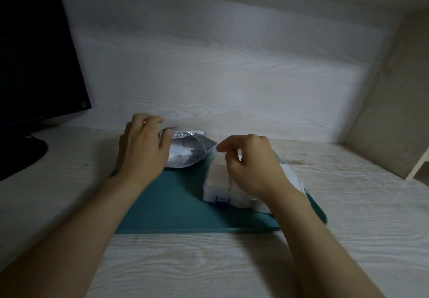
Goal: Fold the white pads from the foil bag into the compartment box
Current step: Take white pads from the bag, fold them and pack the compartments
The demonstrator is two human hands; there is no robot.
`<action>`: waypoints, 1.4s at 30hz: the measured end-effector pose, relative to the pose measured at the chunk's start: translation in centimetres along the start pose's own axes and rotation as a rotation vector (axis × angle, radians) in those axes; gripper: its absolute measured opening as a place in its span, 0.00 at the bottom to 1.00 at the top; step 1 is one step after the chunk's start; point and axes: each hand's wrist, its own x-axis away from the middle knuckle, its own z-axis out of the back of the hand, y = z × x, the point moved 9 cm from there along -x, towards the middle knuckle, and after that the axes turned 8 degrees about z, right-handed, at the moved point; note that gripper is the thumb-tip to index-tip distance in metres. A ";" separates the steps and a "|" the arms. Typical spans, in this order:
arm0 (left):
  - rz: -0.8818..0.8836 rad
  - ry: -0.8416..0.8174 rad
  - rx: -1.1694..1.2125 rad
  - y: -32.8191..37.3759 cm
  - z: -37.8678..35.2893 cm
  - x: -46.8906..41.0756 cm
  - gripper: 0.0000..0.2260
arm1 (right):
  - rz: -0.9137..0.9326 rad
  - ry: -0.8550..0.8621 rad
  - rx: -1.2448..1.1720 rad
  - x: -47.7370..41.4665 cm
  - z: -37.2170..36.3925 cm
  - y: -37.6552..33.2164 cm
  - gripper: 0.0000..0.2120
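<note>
A silver foil bag (188,151) lies at the back of a teal mat (171,202). My left hand (141,149) rests on the bag's left part, thumb at its crumpled open top. To the right stands a clear compartment box (217,181) with a blue latch (222,199). White pads (218,170) fill its near-left compartments. My right hand (250,167) hovers over the box with curled fingers, fingertips at the box's far edge beside the bag's corner. Whether it pinches a pad is hidden.
A black monitor (34,61) on a round stand (21,156) occupies the left of the pale wooden desk (209,263). A wood-grain wall rises behind. A beige panel and a white frame piece (417,165) stand at the right.
</note>
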 end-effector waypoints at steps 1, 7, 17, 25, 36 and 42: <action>0.024 -0.039 -0.002 -0.6 -0.4 -0.1 0.14 | 0.010 -0.028 0.001 -0.3 -0.6 -0.6 0.19; 0.056 -0.074 0.029 -0.7 0.6 -0.5 0.10 | 0.110 -0.340 0.129 -3.1 -6.7 -5.9 0.16; 0.104 -0.031 0.211 -2.2 1.4 -1.3 0.13 | 0.069 -0.595 0.220 -6.1 -17.6 -4.0 0.24; 0.134 0.026 0.192 -2.4 1.6 -1.2 0.19 | 0.099 -0.630 0.279 -5.0 -17.6 -5.0 0.24; 0.195 -0.009 0.155 -2.9 1.0 -1.1 0.20 | 0.168 -0.414 0.294 -4.4 -13.0 -7.2 0.23; 0.209 -0.016 0.134 -3.0 1.2 -0.9 0.21 | 0.184 -0.441 0.327 -4.2 -13.5 -7.2 0.18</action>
